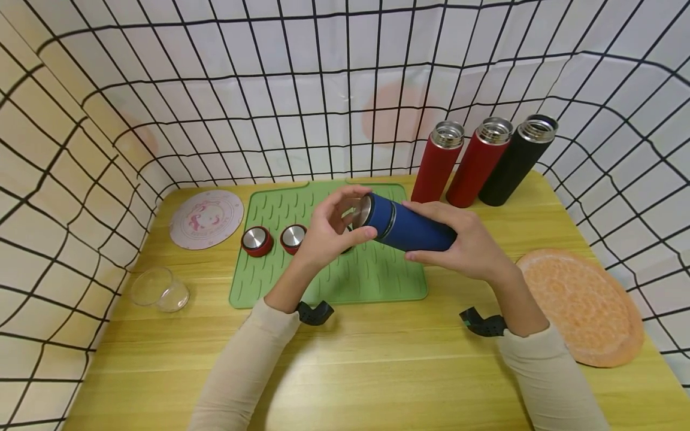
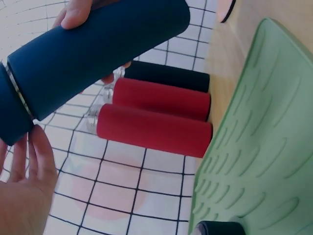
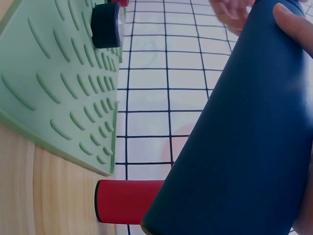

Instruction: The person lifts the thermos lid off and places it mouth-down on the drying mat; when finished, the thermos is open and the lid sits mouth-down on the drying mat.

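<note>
A blue thermos bottle (image 1: 415,228) is held tilted above the green mat (image 1: 399,281), its lidded end up and to the left. My right hand (image 1: 466,236) grips the bottle body, thumb on the upper side. At the other end, my left hand (image 1: 335,224) holds the blue lid (image 1: 380,214) between thumb and fingers. The lid has a silver top, and a thin seam shows between it and the body. Two red lids, a left one (image 1: 257,241) and a right one (image 1: 293,237), sit on the mat. A dark lid (image 3: 106,25) near them is mostly hidden by my left hand in the head view.
Two red bottles (image 1: 438,164) (image 1: 480,164) and a black bottle (image 1: 517,161) stand lidless at the back right. A clear glass (image 1: 162,290) and a round pink-patterned mat (image 1: 207,218) are left. An orange round mat (image 1: 582,305) lies right. A black wire grid (image 1: 323,90) encloses the table.
</note>
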### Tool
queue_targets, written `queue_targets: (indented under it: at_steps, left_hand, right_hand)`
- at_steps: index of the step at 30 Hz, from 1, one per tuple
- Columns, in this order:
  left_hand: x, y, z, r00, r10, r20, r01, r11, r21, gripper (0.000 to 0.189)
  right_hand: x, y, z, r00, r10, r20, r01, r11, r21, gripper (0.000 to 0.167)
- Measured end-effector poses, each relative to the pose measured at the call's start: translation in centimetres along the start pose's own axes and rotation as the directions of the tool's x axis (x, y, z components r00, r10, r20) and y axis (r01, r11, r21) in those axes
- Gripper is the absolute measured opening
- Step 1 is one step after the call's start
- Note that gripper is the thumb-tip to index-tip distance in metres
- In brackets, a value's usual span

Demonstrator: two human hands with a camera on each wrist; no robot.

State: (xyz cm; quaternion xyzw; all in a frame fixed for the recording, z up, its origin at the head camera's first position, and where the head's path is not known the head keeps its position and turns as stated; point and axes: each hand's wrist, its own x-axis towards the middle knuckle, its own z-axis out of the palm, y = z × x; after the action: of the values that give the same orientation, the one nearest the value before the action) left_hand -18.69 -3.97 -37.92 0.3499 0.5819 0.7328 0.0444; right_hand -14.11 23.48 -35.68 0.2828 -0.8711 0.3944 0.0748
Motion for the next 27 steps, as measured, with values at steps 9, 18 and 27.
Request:
queue_targets:
  at_steps: [9,18,27]
  left_hand:
    - [0.28,0.07,-0.09,0.965,0.149,0.215,-0.131,0.987,-0.094,0.068]
    - [-0.03,0.17,0.19,0.998,-0.026,-0.048,0.031,0.995,0.093,0.090]
    - [0.23,0.11,-0.47,0.964,0.179,0.198,-0.170,0.984,-0.060,0.061]
  right_hand:
    - [-0.08,0.06,-0.22,1.000,0.001,0.008,-0.001,1.000,0.024,0.085]
    - [0.02,0.23,-0.03,1.000,-0.020,0.011,0.020,1.000,-0.013,0.085]
    - [-0.12,0.24,-0.17,1.000,0.014,0.016,-0.014,0.999,0.038,0.085]
